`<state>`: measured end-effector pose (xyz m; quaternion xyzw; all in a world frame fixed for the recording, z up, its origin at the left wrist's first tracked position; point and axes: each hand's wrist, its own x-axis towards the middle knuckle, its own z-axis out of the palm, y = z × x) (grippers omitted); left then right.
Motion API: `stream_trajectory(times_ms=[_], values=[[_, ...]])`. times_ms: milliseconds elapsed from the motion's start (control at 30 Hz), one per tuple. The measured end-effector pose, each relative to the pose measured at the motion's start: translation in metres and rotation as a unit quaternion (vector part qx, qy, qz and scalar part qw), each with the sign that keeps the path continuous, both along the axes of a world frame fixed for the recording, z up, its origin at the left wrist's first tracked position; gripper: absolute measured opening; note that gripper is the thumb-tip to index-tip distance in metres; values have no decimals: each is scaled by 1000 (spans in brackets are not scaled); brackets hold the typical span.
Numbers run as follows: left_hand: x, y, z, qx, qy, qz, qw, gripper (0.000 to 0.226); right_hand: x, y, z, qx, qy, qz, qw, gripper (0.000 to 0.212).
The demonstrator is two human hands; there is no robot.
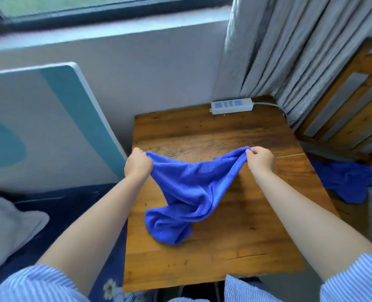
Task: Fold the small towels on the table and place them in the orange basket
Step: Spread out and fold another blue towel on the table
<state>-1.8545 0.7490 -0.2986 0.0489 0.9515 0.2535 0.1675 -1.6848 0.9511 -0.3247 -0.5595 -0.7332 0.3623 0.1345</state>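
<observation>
A blue towel [187, 192] hangs between my two hands above the small wooden table [246, 247]. My left hand [137, 164] grips its left top corner and my right hand [260, 160] pinches its right top corner. The towel sags in the middle, and its bunched lower end rests on the tabletop. More blue towel cloth [346, 182] lies crumpled on the seat of the chair to the right. No orange basket is in view.
A white power strip [232, 105] lies at the table's far edge, its cord running right. A wooden chair [344, 110] stands to the right, against grey curtains [289, 51]. A white and teal board [50, 123] leans on the wall at left, above a dark blue bed [71, 210].
</observation>
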Motion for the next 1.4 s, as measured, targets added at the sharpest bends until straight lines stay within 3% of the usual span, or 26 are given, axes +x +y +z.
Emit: stream_trajectory(times_ms=[167,300,400,467,567,733,867,967,1067,1133,1267,1400], values=[[-34,32,68,150,53,61,985,23,-71,28,82,74,68,45,994,27],[-61,56,131,225,135,56,963,20,-115,45,149,136,155,68,976,29],[-79,61,164,247,207,41,946,22,-133,59,187,181,199,79,960,28],[-84,58,167,235,223,32,946,14,-132,65,196,196,183,92,959,29],[-84,49,143,184,202,13,962,13,-119,74,178,191,94,125,969,28],[-57,31,54,-16,92,-54,994,26,-65,75,85,118,-118,171,971,24],[-13,10,-22,-121,-25,-105,987,30,-6,54,-4,33,-280,217,935,25],[27,-12,-71,-205,-113,-170,957,35,40,29,-58,-29,-390,274,878,26],[55,-31,-105,-315,-171,-277,891,35,71,6,-80,-60,-441,331,832,33],[67,-40,-117,-353,-188,-317,860,32,84,-4,-85,-80,-443,347,823,42],[79,-54,-129,-372,-206,-340,839,13,103,-16,-92,-49,-453,385,803,54],[84,-69,-137,-405,-220,-352,814,25,115,-24,-100,-83,-482,419,765,28]])
